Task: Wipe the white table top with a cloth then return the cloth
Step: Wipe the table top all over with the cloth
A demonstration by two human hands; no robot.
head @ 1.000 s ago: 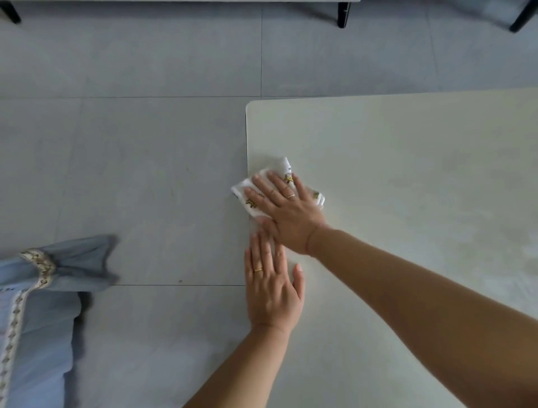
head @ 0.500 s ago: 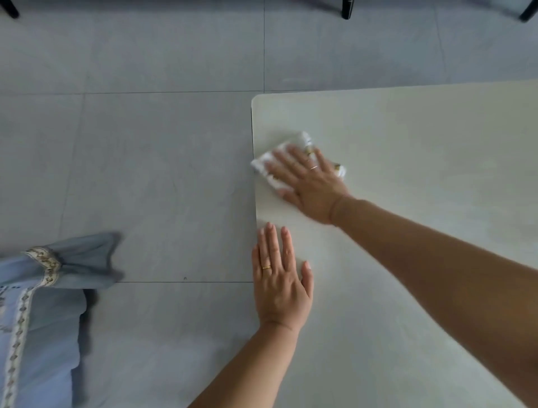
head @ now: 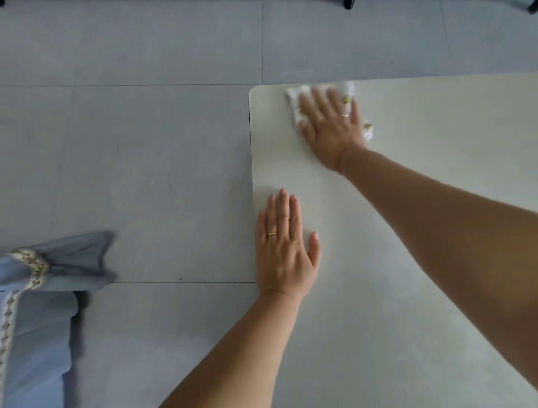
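Note:
The white table top (head: 436,139) fills the right side of the head view, its rounded far left corner at upper centre. My right hand (head: 330,128) lies flat on a white cloth (head: 294,100) with small yellow-green prints, pressing it onto the table just inside the far edge near that corner. The cloth shows around my fingers and by my wrist; most of it is hidden under my palm. My left hand (head: 286,247) rests flat on the table beside its left edge, fingers together, holding nothing.
Grey floor tiles (head: 131,160) lie to the left of the table and beyond it. Blue fabric with a patterned trim (head: 37,291) sits at the lower left. Dark furniture legs (head: 348,4) stand at the top edge.
My right hand has slid the cloth away from me along the left edge to the far corner, then slightly right. My left hand has stayed in place on the table.

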